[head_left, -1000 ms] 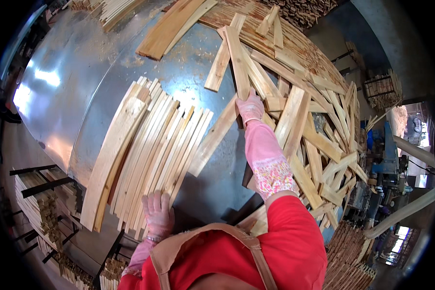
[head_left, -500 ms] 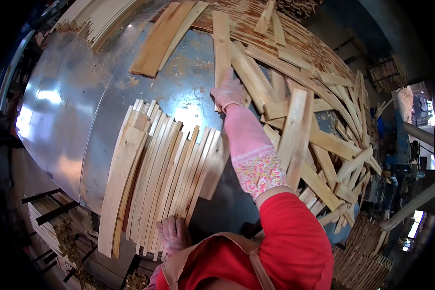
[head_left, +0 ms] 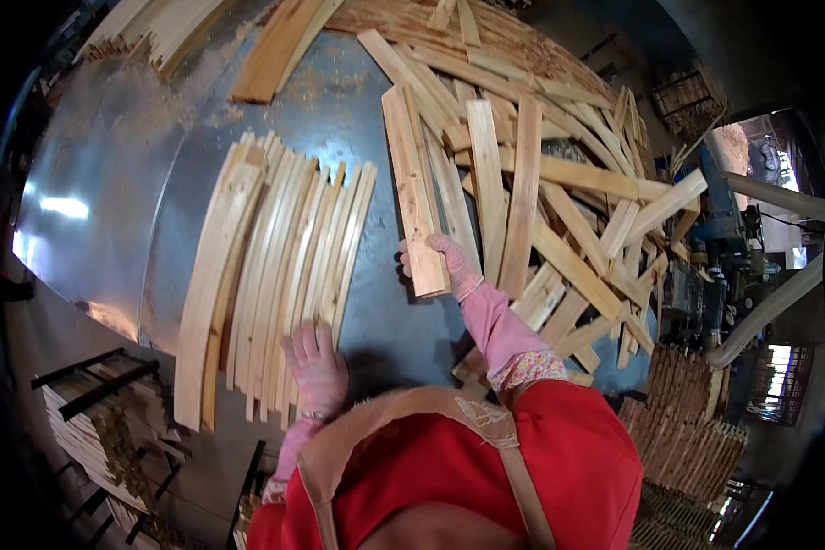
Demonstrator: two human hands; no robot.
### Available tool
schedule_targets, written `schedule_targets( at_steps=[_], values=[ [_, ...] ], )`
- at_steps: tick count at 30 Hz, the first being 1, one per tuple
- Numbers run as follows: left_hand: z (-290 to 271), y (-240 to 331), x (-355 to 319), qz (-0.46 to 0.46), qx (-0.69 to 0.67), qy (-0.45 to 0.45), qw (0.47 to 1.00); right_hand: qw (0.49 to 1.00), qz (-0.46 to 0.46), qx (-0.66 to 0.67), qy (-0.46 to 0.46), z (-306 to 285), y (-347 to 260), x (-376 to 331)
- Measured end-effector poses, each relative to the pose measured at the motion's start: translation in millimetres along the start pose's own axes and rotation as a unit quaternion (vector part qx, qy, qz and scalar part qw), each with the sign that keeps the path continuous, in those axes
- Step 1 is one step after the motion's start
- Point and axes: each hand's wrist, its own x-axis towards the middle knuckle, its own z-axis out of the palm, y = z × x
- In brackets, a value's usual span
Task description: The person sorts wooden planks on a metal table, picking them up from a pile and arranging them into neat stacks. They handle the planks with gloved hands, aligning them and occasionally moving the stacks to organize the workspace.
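Observation:
My right hand, in a pink glove, is closed around the near end of a wooden board. The board points away from me, its far end by the pile; a second edge shows along its right side, and I cannot tell whether that is another board in the grip. My left hand, gloved too, rests with fingers stretched out on the near ends of a row of narrow wooden slats. These slats stand side by side on the metal table, with a wider board along their left side.
A jumbled pile of loose boards covers the table's right side. Two boards lie at the far side, near stacked strips at the far left. Stacked wood stands below the table at left, more at right.
My right hand has drawn back toward me and now grips a board. The board beside the row's right side no longer lies there. My left hand's fingers have straightened. The view has shifted.

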Motion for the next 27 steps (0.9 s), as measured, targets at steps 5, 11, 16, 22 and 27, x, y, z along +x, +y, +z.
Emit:
schedule_targets(
  at_steps=[5,11,16,22,27],
  values=[
    [-3.3,3.8,-5.8,0.008,-0.012,0.029,0.999,0.993,0.080,0.064,-0.065,-10.7,62.0,-61.9],
    [6.3,54.5,16.0,-0.149,-0.472,-0.222,0.840,0.982,-0.020,-0.161,0.093,-0.9,76.8,-91.6],
    [41.9,74.0,32.3,-0.184,-0.438,-0.206,0.855,0.905,-0.067,-0.405,0.109,5.5,95.7,-92.2],
    [-18.2,60.6,15.9,-0.100,-0.442,-0.134,0.882,0.615,0.057,-0.786,-0.028,53.4,151.6,-84.1],
    [-49.8,78.2,33.7,-0.125,-0.299,-0.075,0.943,0.819,-0.178,-0.536,-0.103,28.3,176.7,-49.1]
  ],
)
